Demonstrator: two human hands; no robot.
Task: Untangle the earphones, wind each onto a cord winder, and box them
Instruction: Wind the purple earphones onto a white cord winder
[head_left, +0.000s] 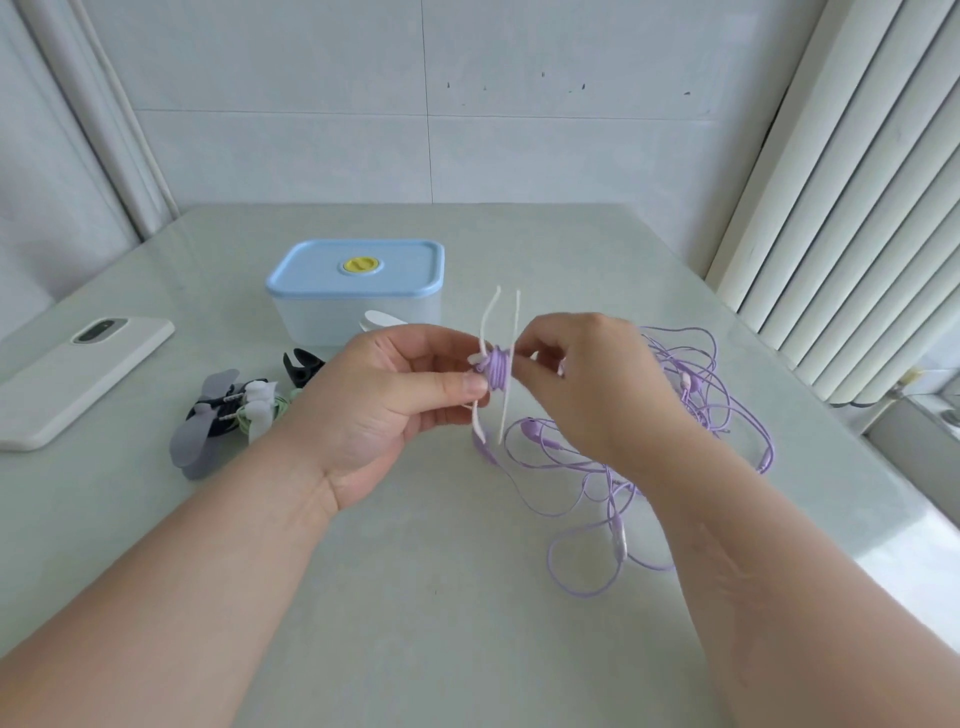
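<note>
The left hand (410, 384) pinches the white cord winder (501, 358), held upright over the table's (415, 597) middle. The right hand (587, 379) seems to pinch the purple earphone cord (597, 467) at the winder's core. The loose cord trails toward the table's right edge, nearer the right hand. The lidded box (358, 291) stands behind.

Premises appear domestic: a plain room in a home. Evidence: wall (519, 130) faced in large white tiles; a pale, glossy surface (415, 571) set against it; cream vertical slats (857, 208) at right, blind or curtain undetermined; a phone (78, 379) in a white case and a blue-lidded plastic storage box (322, 317) on the surface.
</note>
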